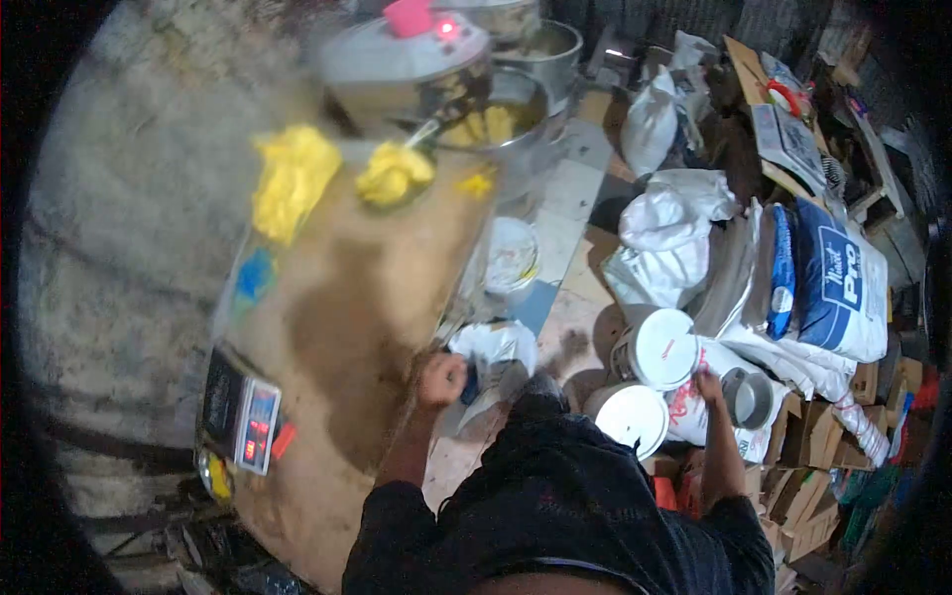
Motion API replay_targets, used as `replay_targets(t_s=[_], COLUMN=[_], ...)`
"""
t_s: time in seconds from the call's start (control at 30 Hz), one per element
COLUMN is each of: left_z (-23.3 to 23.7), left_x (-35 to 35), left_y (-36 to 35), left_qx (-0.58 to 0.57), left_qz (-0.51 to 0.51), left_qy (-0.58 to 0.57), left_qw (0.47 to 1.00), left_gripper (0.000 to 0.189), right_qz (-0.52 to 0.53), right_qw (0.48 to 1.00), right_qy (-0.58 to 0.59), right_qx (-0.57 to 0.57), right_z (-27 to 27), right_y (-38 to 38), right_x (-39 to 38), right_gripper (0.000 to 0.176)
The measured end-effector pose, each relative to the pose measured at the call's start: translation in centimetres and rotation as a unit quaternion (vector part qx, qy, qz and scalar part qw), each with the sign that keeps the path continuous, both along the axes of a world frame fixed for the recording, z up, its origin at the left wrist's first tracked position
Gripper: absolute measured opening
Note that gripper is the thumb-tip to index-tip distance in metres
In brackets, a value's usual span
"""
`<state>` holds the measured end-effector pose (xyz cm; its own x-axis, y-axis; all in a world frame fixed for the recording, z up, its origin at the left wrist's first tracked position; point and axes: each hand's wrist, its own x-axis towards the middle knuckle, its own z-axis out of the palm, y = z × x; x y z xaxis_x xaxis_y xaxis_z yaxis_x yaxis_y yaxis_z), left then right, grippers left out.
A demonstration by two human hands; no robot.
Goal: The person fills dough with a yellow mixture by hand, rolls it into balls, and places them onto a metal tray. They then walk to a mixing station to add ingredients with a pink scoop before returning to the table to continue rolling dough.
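Observation:
My left hand (442, 379) is loosely curled at the near right edge of the wooden table (407, 268), with nothing showing in its fingers. Just beyond it, a crumpled white plastic bag (494, 347) hangs low beside the table. On my other side, my right hand (706, 385) is at the rim of a white-lidded bucket (666, 347); its fingers are small and blurred, and I cannot tell if they grip anything. A second white-lidded bucket (629, 418) stands nearer to me, and a round metal pan (746, 399) lies right of that hand.
Yellow dough-like lumps (295, 183) and a bowl of yellow mass (395, 177) sit on the table's far end, near a large metal bowl (496, 109). A digital scale (256, 426) is at the left edge. Sacks (838, 283) and cardboard boxes (808, 436) crowd the right.

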<state>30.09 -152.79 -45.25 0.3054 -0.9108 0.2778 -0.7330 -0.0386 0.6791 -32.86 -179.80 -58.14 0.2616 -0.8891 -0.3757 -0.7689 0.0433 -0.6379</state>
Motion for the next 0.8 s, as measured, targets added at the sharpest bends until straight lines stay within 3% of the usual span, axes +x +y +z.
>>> replay_targets(t_s=[0.03,0.07,0.1,0.13,0.17,0.2,0.23,0.27,0.33,0.37,0.4,0.43,0.47,0.5,0.53,0.57,0.6,0.63,0.67,0.7,0.73,0.77,0.8], left_z=[0.2,0.8,1.6,0.4,-1.2,-2.5,-3.2,-3.8,-8.0,-14.8,-20.8,-23.4,-25.0,-26.6,-29.2,-25.1,-24.6,-27.9,-27.5,-27.2,-26.9,-26.6,-26.2], left_x=[-2.1,-3.9,-5.0,-5.4,-5.2,-4.9,-4.2,-3.1,-0.8,0.4,1.5,2.5,3.4,4.2,4.0,3.7,3.9,4.2,4.7,5.0,5.3,5.4,5.5], left_y=[-3.2,-6.1,-8.9,-10.9,-12.4,-14.4,-16.6,-18.5,-21.0,-20.6,-20.4,-21.1,-22.2,-22.9,-23.6,-26.5,-28.0,-25.5,-25.8,-26.3,-27.0,-27.8,-28.6], left_qx=[0.036,0.072,0.108,0.104,0.128,0.147,0.248,0.346,0.382,0.364,0.341,0.336,0.336,0.333,0.348,0.362,0.377,0.423,0.436,0.442,0.445,0.448,0.45], left_qz=[-0.028,-0.054,-0.078,-0.082,-0.105,-0.127,-0.134,-0.141,-0.192,-0.138,-0.084,-0.077,-0.126,-0.175,-0.164,-0.153,-0.143,-0.072,-0.039,-0.018,-0.001,0.016,0.032], left_qy=[0.038,0.078,0.102,0.115,0.102,0.086,0.078,0.067,0.039,0.06,0.084,0.09,0.16,0.226,0.207,0.187,0.167,0.156,0.16,0.168,0.176,0.179,0.179], left_qw=[0.998,0.993,0.986,0.984,0.981,0.977,0.956,0.925,0.903,0.919,0.932,0.934,0.92,0.899,0.9,0.9,0.899,0.89,0.885,0.881,0.878,0.876,0.874], left_gripper=[0.024,0.024,0.026,0.026,0.028,0.03,0.034,0.037,0.039,0.037,0.035,0.035,0.034,0.033,0.033,0.033,0.034,0.034,0.034,0.034,0.034,0.034,0.034], right_qz=[-0.005,-0.052,-0.091,-0.035,-0.065,-0.035,-0.035,-0.02,-0.044,0.0,-0.028,0.021,0.185,0.251,0.48,0.317,0.101,-0.011,-0.128,0.02,-0.084,-0.187,-0.199], right_qw=[0.981,0.968,0.982,0.981,0.975,0.97,0.973,0.974,0.965,0.964,0.988,0.996,0.975,0.96,0.783,0.933,0.922,0.873,0.789,0.945,0.95,0.909,0.911], right_qy=[-0.06,-0.093,-0.149,-0.119,-0.154,-0.134,-0.146,-0.134,-0.19,-0.144,-0.098,0.026,0.089,0.04,0.249,0.17,0.066,-0.037,-0.134,-0.099,-0.009,-0.111,-0.156], right_qx=[-0.184,-0.227,-0.069,-0.149,-0.145,-0.201,-0.177,-0.18,-0.174,-0.225,-0.119,-0.081,-0.091,-0.119,-0.308,0.03,0.368,0.486,0.586,0.311,0.3,0.357,0.326], right_z=[-0.5,3.1,7.8,9.6,16.9,16.7,19.3,17.3,13.8,9.1,7.8,6.6,-6.4,-9.4,-12.1,-9.2,-6.1,-9.0,-12.0,-6.4,-2.6,-3.4,-4.1], right_y=[-6.3,-11.1,-15.8,-20.2,-20.5,-24.0,-25.3,-27.8,-29.4,-30.3,-29.5,-28.6,-30.2,-28.7,-28.0,-28.0,-27.4,-28.8,-29.7,-30.5,-33.7,-36.5,-39.7], right_x=[2.2,5.9,9.1,11.1,16.1,17.4,19.7,20.0,21.4,20.1,19.9,19.6,12.8,11.6,10.7,12.0,13.3,13.0,12.0,14.4,18.3,18.7,19.2], right_gripper=[0.038,0.033,0.03,0.03,0.03,0.03,0.029,0.03,0.023,0.022,0.022,0.02,0.021,0.019,0.015,0.029,0.045,0.039,0.033,0.026,0.027,0.03,0.023])
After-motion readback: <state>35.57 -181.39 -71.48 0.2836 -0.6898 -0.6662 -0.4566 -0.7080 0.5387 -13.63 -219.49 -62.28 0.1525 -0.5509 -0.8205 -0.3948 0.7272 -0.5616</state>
